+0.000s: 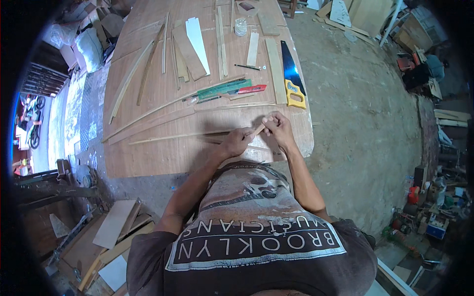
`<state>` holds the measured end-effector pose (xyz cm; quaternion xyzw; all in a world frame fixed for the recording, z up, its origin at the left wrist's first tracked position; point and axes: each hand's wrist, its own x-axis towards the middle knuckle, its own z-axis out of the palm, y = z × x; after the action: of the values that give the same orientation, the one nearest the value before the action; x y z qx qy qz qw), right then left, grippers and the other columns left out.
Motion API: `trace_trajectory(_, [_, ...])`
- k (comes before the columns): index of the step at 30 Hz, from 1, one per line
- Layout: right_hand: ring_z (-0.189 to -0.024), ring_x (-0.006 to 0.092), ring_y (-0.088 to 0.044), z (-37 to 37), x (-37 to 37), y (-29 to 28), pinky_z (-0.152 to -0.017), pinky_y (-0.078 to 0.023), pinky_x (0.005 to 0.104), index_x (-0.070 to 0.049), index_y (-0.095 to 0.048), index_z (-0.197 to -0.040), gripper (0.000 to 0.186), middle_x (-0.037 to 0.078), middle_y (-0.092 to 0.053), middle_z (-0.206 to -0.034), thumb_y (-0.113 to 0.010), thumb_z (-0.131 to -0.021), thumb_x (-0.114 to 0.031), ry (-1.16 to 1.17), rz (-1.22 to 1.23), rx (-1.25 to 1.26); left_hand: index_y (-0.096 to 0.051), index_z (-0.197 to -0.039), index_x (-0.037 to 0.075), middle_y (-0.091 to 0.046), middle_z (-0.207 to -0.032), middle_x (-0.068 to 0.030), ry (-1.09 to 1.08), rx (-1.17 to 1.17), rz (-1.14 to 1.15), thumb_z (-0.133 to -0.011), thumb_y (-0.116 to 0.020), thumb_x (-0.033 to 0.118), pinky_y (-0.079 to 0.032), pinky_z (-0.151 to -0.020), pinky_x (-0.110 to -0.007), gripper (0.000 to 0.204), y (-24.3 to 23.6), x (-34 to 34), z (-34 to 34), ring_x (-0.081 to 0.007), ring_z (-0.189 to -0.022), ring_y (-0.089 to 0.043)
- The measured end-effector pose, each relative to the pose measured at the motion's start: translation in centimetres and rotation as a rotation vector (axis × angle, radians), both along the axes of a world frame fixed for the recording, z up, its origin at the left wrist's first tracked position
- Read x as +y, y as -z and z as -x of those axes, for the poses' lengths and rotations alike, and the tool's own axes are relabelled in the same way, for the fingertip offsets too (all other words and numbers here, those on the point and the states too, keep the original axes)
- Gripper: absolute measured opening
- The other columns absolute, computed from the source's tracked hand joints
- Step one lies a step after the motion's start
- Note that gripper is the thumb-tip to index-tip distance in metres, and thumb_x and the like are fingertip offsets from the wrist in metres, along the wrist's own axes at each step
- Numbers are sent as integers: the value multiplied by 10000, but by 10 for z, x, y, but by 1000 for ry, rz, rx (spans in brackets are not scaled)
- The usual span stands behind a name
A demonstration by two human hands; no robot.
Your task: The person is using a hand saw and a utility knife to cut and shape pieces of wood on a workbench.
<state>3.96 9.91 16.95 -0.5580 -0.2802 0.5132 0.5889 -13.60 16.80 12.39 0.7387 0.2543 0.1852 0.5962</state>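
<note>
Near the front edge of the wooden table (163, 165), my left hand (238, 143) and my right hand (279, 129) come close together. Between them is a short, thin piece of wood (258, 129), with the fingers of both hands closed on it. It slants up toward my right hand. A long thin wood strip (182, 136) lies just left of my left hand. Beyond my hands rest a red utility knife (252, 89) and a long green object (223, 89). To the right of the knife lies a handsaw (295, 86) with a yellow handle.
Several wood strips (132, 79) and a wider board (189, 52) cover the table's far left. A clear jar (240, 27) and a pencil (248, 67) are farther back. Offcuts (116, 224) pile up on the floor at lower left; clutter (437, 222) lines the right side.
</note>
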Motion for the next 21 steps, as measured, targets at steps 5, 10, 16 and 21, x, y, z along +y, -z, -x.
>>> trace_trajectory(5, [-528,108,-554,-34,-40,71,-458,-442,224,18,-582,-931,121,77,-612,-663,-658,-880,-62,229,264,181,-672,-884,-11,-643,-821,-208,-38,483,44,-869,-614,325,-471,-708,-418,342,18,-12,27,-308,-746,-620])
trace_trajectory(10, [-536,161,-560,-78,-33,126,-496,-514,270,44,-567,-929,129,123,-603,-716,-645,-880,-45,513,322,343,-676,-880,-10,-654,-810,-203,-383,559,32,-854,-634,288,-485,-704,-397,301,66,-37,83,-299,-750,-644])
trace_trajectory(16, [-614,196,-633,-40,46,120,-497,-512,298,29,-635,-906,177,150,-633,-755,-615,-897,-147,162,356,-116,-666,-861,-19,-640,-734,-152,-708,495,15,-861,-627,186,-477,-627,-351,209,80,-84,121,-218,-657,-609])
trace_trajectory(21, [-885,413,-622,-33,101,137,-782,-506,469,-16,-666,-958,191,238,-627,-993,-600,-822,-132,-103,3,-1060,-687,-893,5,-666,-793,-183,-811,629,113,-852,-645,175,-489,-678,-345,179,46,-102,136,-243,-724,-652])
